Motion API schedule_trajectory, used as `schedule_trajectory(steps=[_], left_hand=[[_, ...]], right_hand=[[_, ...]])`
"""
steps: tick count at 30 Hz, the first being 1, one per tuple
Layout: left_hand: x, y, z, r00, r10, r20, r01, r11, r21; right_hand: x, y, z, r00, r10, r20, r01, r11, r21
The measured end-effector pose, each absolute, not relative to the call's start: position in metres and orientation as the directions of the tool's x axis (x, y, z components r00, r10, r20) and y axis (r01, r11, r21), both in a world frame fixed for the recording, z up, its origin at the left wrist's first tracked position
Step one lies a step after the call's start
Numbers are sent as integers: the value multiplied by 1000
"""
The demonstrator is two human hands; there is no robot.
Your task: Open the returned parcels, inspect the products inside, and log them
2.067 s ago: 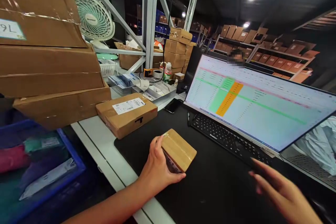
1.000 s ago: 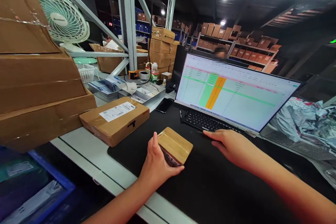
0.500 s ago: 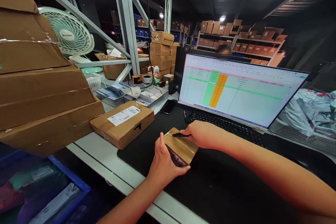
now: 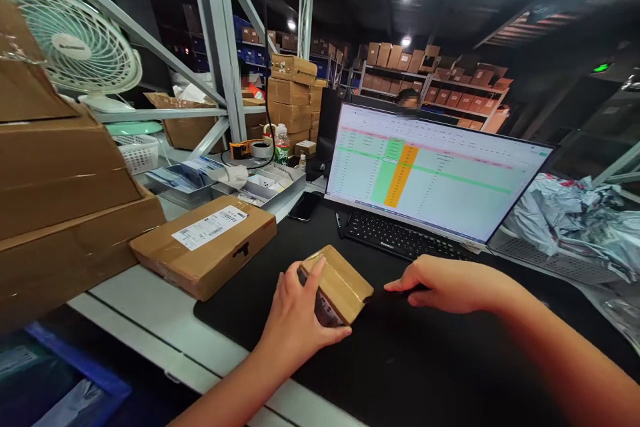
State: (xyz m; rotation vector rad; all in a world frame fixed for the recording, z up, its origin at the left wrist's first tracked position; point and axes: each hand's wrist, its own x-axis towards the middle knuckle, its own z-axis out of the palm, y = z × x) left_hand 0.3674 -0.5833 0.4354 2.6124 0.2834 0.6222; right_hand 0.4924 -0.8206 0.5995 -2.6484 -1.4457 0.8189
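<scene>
My left hand [image 4: 297, 310] is closed around a small brown cardboard box [image 4: 340, 280], with the thumb along the near edge and the fingers over the far left corner. The box is tilted above the black desk mat, and clear tape crosses its top. A printed patch shows on its near side. My right hand [image 4: 450, 283] is just right of the box, apart from it, with the index finger pointing towards the box's right edge. It is closed on a slim black cutter, mostly hidden by the hand and dark against the mat.
A larger labelled carton [image 4: 210, 240] lies left of the mat [image 4: 400, 360], beside stacked boxes [image 4: 65, 173]. Behind are a phone [image 4: 305, 206], keyboard [image 4: 385, 233] and monitor [image 4: 430, 167]. A blue crate [image 4: 105, 380] stands low left; plastic bags [image 4: 570, 220] fill a basket on the right.
My right hand has moved off the box top to its right, taking the black cutter along. My left hand still holds the box. The view has swung slightly right.
</scene>
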Motion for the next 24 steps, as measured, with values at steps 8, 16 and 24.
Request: schedule_trajectory(steps=[8, 16, 24], left_hand=[[397, -550, 463, 803, -383, 457, -481, -868, 118], [418, -543, 479, 716, -593, 367, -657, -751, 70], [420, -547, 467, 603, -571, 557, -628, -771, -109]], right_hand=[[521, -828, 554, 737, 672, 69, 573, -567, -592], [493, -735, 448, 817, 571, -75, 70, -228, -971], [487, -743, 437, 799, 601, -21, 135, -214, -967]])
